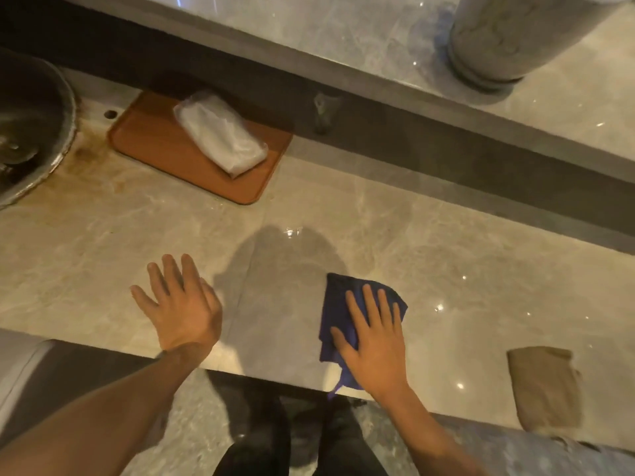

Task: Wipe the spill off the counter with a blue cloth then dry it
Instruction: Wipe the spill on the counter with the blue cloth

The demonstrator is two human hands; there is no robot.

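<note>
Blue cloth (347,304) under flat, spread right hand (376,345); left hand (182,309) splayed, empty, on marble counter (464,242).

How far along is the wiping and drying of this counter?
Done: the dark blue cloth is already on the glossy marble counter. In hand: the right hand presses flat on it beside a darker patch that could be the spill or a shadow, while the left hand rests open on the stone. Left: finishing the wipe, then drying; the folded tan cloth lies untouched at the right.
</note>
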